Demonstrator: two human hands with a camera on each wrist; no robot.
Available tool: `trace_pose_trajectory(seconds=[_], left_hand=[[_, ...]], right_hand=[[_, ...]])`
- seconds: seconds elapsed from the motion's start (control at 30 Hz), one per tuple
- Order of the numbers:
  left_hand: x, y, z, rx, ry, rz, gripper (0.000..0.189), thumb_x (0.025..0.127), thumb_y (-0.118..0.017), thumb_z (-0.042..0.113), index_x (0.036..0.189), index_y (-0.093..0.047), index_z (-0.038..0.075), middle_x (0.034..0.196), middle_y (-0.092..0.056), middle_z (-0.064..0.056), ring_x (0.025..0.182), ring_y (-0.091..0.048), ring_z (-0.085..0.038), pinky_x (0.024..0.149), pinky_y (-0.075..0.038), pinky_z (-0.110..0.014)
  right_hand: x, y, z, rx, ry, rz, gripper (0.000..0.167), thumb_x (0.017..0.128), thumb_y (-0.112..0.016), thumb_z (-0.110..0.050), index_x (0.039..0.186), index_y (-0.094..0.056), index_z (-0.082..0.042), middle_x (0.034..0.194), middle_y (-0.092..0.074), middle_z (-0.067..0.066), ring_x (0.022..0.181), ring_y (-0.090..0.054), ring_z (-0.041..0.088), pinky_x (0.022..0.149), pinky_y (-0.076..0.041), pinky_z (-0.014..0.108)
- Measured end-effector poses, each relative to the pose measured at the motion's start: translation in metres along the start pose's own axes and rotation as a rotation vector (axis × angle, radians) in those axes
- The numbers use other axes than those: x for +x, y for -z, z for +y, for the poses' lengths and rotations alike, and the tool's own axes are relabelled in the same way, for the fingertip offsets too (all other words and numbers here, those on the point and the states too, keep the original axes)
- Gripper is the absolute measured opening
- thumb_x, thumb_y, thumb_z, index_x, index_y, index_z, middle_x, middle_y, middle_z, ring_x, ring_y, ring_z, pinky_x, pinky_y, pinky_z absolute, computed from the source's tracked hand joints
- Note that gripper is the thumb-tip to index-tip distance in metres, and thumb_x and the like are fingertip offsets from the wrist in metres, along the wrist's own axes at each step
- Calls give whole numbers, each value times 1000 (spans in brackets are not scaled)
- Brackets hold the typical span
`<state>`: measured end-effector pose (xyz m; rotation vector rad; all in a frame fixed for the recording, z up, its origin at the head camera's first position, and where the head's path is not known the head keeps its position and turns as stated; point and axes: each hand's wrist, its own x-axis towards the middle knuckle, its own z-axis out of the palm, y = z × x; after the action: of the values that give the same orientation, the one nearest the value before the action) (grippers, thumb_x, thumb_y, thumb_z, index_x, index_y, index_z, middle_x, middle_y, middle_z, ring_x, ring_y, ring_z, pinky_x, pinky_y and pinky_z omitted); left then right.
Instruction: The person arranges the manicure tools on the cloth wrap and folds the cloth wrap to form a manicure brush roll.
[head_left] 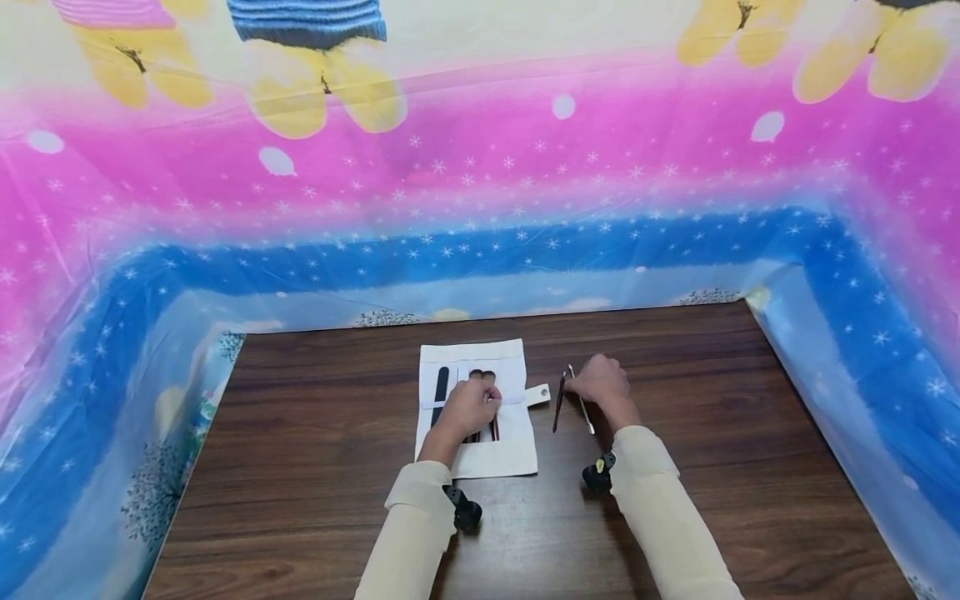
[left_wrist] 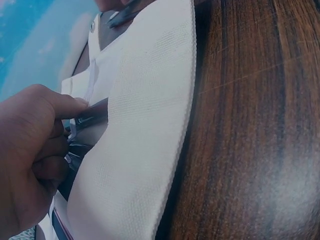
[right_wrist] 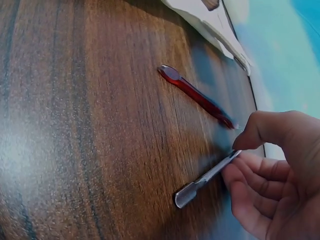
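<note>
A white manicure case (head_left: 495, 461) lies unfolded on the table, with a dark nail file (head_left: 441, 385) and scissors with round handles (head_left: 477, 373) held in it. My left hand (head_left: 467, 408) is over its middle, fingers curled, and pinches the case's white elastic band (left_wrist: 91, 82) beside a dark tool; the fingertips are partly hidden. To the right of the case, my right hand (head_left: 602, 387) pinches one end of a silver cuticle pusher (right_wrist: 205, 177) between thumb and fingers. A dark red slim tool (right_wrist: 197, 97) lies on the wood beside it, untouched.
The case's snap tab (head_left: 537, 395) sticks out to the right, near the red tool. The dark wooden table (head_left: 300, 467) ends at a printed cloth (head_left: 480, 242) along the back and sides.
</note>
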<state>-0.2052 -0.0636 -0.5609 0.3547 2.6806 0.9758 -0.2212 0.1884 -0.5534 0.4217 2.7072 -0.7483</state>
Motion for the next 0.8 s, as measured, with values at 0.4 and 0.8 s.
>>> trace_pose_trajectory(seconds=[0.4,0.8], left_hand=[[1,-1,-1,7,-14,11,14,99,-61,16,97,-74,11,68,-58,0,63,-50,-14,69,-46,-31],[2,-2,-3,13,-8,9,15,99,-61,17,99,-75,10,73,-63,-2,64,-52,-14,70,-47,-32]], right_hand=[[7,-1,15,322,83,1,24,88,-71,-22,99,-76,-1,76,-74,5,63,-64,8,60,-48,23],[15,-1,16,714,125,-127,32,98,-59,-6,125,-63,10,93,-72,7,67,-65,4,62,-54,18]])
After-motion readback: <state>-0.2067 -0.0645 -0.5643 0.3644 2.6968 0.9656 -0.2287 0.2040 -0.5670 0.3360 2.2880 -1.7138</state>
